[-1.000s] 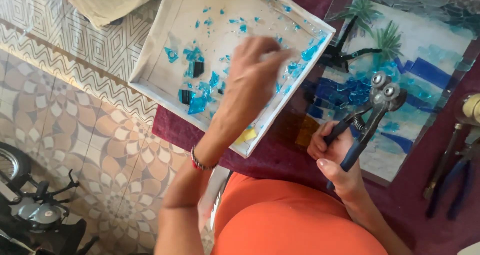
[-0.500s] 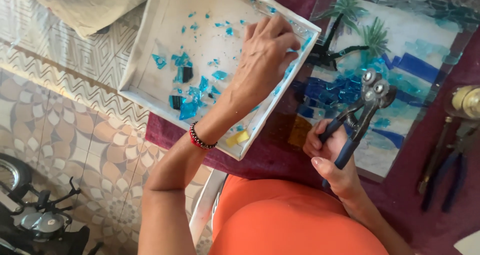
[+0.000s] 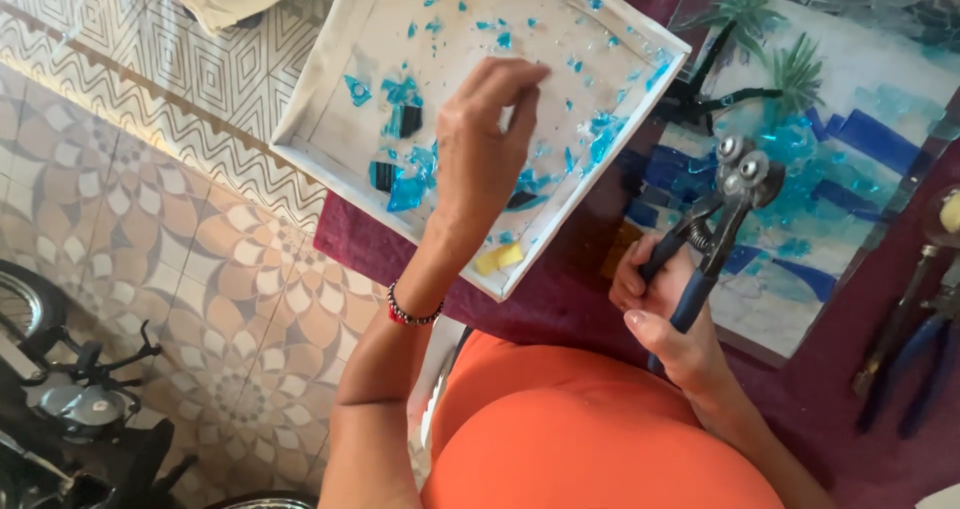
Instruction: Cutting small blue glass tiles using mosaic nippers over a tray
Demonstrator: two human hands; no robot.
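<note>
A blue shard [image 3: 408, 191] should be pinched gently from the white tray [image 3: 330, 119] by the left hand [image 3: 485, 144], fingers half-closed; the wheeled nippers [image 3: 722, 204] are gripped by the right hand [image 3: 665, 309].

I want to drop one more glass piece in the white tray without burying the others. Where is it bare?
The white tray is barest along its upper-left wall and between the top scattered chips and the left hand. Crowded: blue glass shards beside that hand, and the right rim's shards.

The left hand [image 3: 487, 149] hides the shards beneath it, and whether its fingertips pinch one cannot be told. The mosaic [image 3: 850, 159] and the pliers [image 3: 905, 354] run off the edge.
</note>
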